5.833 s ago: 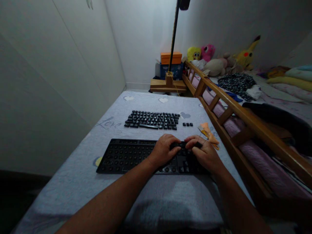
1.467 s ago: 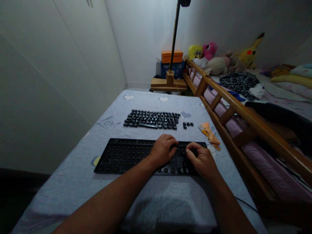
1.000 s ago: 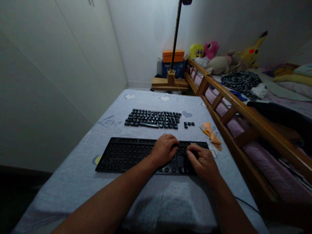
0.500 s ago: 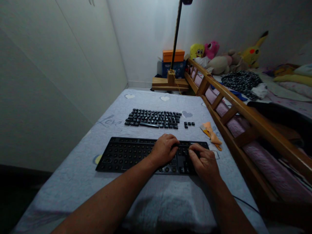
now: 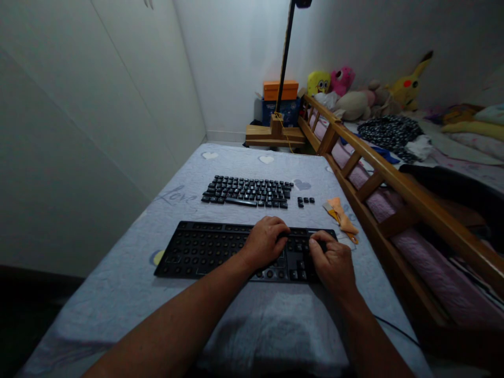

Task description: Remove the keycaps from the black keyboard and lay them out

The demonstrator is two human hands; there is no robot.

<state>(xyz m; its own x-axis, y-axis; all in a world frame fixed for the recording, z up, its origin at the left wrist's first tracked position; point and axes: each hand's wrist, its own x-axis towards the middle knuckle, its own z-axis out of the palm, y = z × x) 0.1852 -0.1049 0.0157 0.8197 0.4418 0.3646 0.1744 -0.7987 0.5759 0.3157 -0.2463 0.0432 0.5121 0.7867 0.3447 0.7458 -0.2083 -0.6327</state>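
Observation:
A black keyboard (image 5: 212, 247) lies across the cloth, most of its left and middle stripped of keycaps, with some caps still at its right end. My left hand (image 5: 266, 239) rests on its upper middle, fingers curled over the back edge and thumb bent inward. Over the right end, my right hand (image 5: 333, 257) is closed, thumb and forefinger pinched together; whatever they hold is hidden. Behind the keyboard, loose black keycaps (image 5: 252, 190) are laid out in rows. A small group of keycaps (image 5: 305, 200) lies to their right.
An orange cloth and a yellow-handled tool (image 5: 342, 216) lie to the right on the patterned bedspread (image 5: 177, 325). A wooden bed rail (image 5: 366, 163) runs along the right side. Beyond stands a black pole on a wooden base (image 5: 275, 135). A cable (image 5: 397, 329) trails at lower right.
My right hand has shifted slightly to the right over the keyboard's right end, uncovering some of the keys there. My left hand stays in the same place.

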